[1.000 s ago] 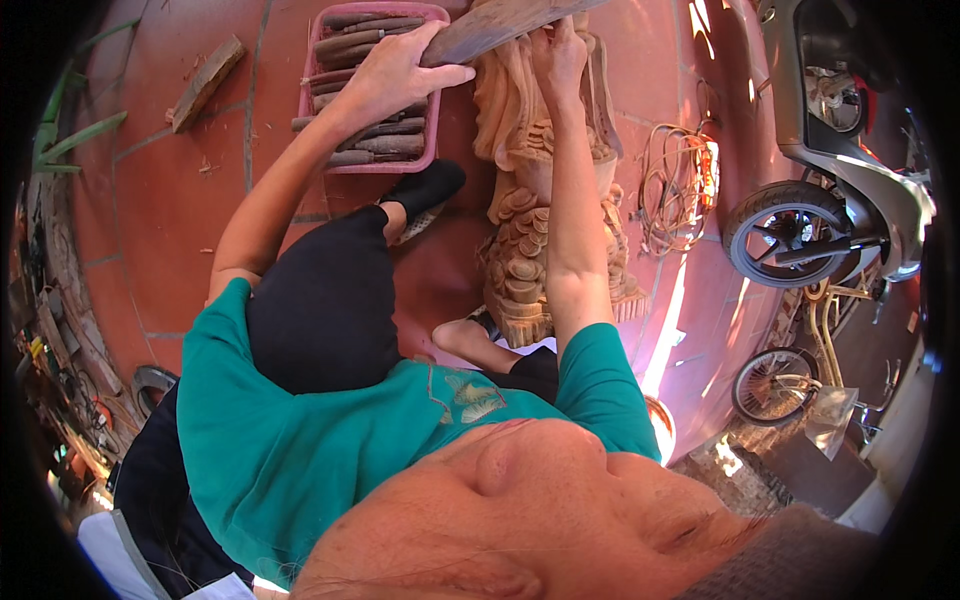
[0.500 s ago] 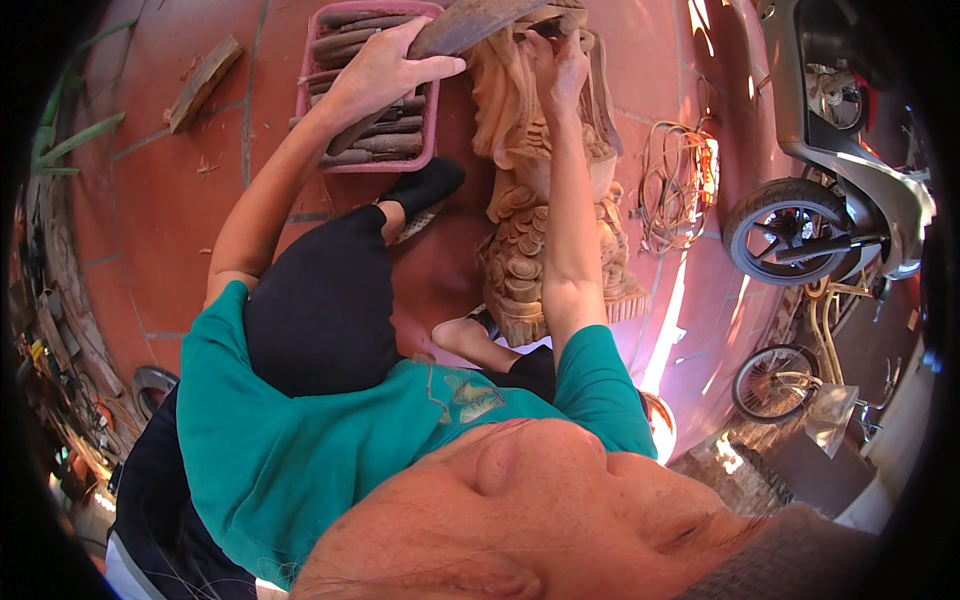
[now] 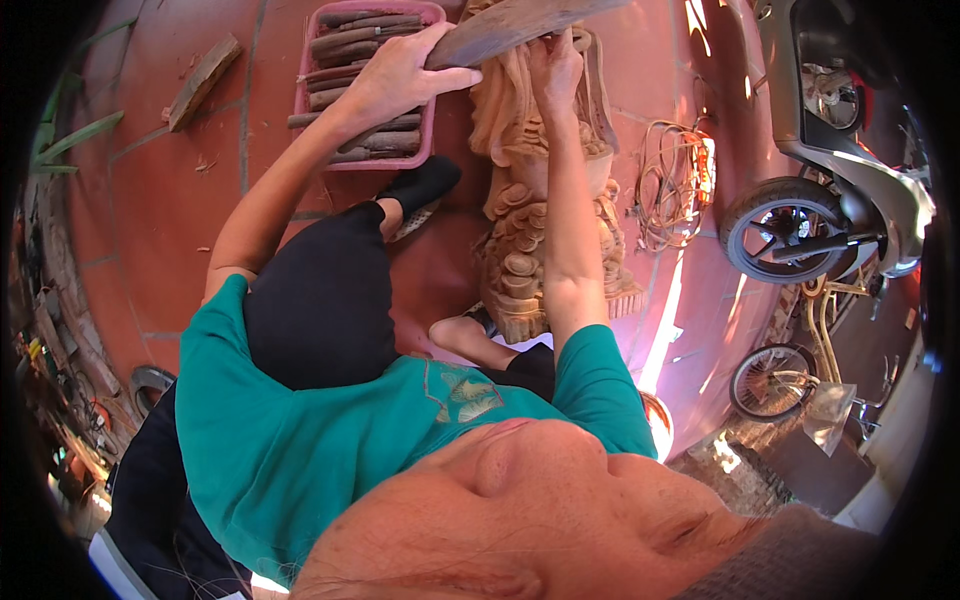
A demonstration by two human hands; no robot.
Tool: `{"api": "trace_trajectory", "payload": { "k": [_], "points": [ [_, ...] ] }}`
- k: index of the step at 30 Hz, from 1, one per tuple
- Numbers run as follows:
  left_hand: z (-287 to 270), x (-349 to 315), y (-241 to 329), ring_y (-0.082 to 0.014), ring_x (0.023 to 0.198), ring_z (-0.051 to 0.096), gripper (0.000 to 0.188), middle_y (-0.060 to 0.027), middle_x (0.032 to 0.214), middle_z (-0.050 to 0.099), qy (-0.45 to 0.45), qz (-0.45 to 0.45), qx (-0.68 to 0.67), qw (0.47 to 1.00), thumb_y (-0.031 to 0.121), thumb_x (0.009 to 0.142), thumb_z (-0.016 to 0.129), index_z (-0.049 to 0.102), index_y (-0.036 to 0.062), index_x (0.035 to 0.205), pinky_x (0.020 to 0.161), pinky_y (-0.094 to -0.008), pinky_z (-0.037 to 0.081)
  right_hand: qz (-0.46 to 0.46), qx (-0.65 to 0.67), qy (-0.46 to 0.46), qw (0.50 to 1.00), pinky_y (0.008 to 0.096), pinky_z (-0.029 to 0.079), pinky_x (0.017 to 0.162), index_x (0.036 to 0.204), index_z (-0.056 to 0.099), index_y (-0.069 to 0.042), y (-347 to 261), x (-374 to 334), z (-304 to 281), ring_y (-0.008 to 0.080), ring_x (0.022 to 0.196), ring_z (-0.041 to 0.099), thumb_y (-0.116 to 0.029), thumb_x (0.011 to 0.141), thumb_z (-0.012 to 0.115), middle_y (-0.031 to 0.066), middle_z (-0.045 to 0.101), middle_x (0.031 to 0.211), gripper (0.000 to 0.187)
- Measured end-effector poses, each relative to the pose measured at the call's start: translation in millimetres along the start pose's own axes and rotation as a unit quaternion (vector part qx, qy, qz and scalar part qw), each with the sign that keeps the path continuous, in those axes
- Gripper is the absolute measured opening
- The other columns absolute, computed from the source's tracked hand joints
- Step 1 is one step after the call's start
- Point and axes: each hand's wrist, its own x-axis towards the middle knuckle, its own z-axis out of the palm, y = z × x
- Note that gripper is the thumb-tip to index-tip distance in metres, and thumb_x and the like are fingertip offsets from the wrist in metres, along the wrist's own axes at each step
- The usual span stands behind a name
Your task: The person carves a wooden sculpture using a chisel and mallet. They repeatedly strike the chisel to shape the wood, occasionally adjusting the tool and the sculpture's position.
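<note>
My left hand (image 3: 405,75) is closed round the near end of a long, dark wooden club (image 3: 525,28), which slants up and right across the top of the view. Beneath the club stretches a carved wooden sculpture (image 3: 520,195) with draped folds and rounded scroll shapes, lying lengthwise between my legs. Against its far part rests my right hand (image 3: 555,80), fingers curled in; the club partly covers the fingertips, and whatever they hold is hidden. Next to my left wrist stands a pink plastic basket (image 3: 432,118) of wooden-handled tools (image 3: 385,140).
A wood block (image 3: 205,82) lies on the red tile floor (image 3: 170,200) at left. Right of the sculpture are a coiled orange cable (image 3: 668,190) and a parked motorbike (image 3: 800,230). A bicycle (image 3: 775,383) is nearer at right. Timber pieces (image 3: 75,310) line the left edge.
The club and my left hand have shifted a little to the right, so the club now crosses over my right hand's fingertips. My right hand has stayed at the sculpture's far part.
</note>
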Motion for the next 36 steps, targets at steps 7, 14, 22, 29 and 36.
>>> {"api": "trace_trajectory", "payload": {
  "k": [7,14,22,29,36],
  "points": [
    [6,4,-3,-0.0407,0.097,0.07,0.058,-0.0238,0.102,0.072,-0.077,-0.054,0.136,0.986,0.045,0.086,0.077,0.062,0.0025,0.123,0.083,-0.0476,0.053,0.304,0.481,0.055,0.82,0.0369,0.047,0.099,0.116,0.068,0.003,33,-18,12,0.0182,0.107,0.059,-0.023,0.106,0.049,0.0058,0.067,0.114,0.033],
    [14,-5,-14,-0.0401,0.081,0.071,0.059,-0.0251,0.083,0.07,-0.035,-0.038,0.055,0.997,0.044,0.082,0.077,0.063,-0.0019,0.118,0.074,-0.0469,0.054,0.141,0.211,0.011,0.967,0.0392,0.05,0.103,0.135,0.058,0.004,8,-38,-5,0.0259,0.112,0.067,-0.012,0.103,0.061,0.0148,0.07,0.122,0.035],
    [10,-10,0,-0.0405,0.074,0.069,0.056,-0.0232,0.074,0.067,0.008,-0.002,0.039,0.999,0.042,0.082,0.076,0.063,-0.0025,0.113,0.07,-0.0493,0.052,0.046,-0.046,-0.03,0.997,0.0411,0.056,0.083,0.129,0.058,0.001,3,-20,-3,0.0317,0.098,0.073,-0.01,0.099,0.067,0.0216,0.074,0.108,0.033],
    [8,-11,-9,-0.0434,0.078,0.069,0.052,-0.025,0.076,0.067,-0.009,-0.033,0.064,0.997,0.044,0.079,0.074,0.063,-0.0025,0.099,0.073,-0.0507,0.052,-0.017,-0.052,-0.045,0.997,0.0427,0.056,0.081,0.124,0.062,0.001,1,-20,-1,0.035,0.094,0.074,-0.01,0.097,0.068,0.0213,0.075,0.104,0.03],
    [10,-7,-4,-0.0411,0.086,0.07,0.061,-0.0251,0.089,0.071,-0.028,-0.014,0.047,0.998,0.048,0.079,0.077,0.065,0.0003,0.116,0.079,-0.0468,0.054,0.282,0.567,0.076,0.77,0.042,0.051,0.101,0.123,0.066,0.0,7,-35,5,0.0285,0.112,0.066,-0.019,0.102,0.061,0.0106,0.07,0.122,0.029]
  ]
}}
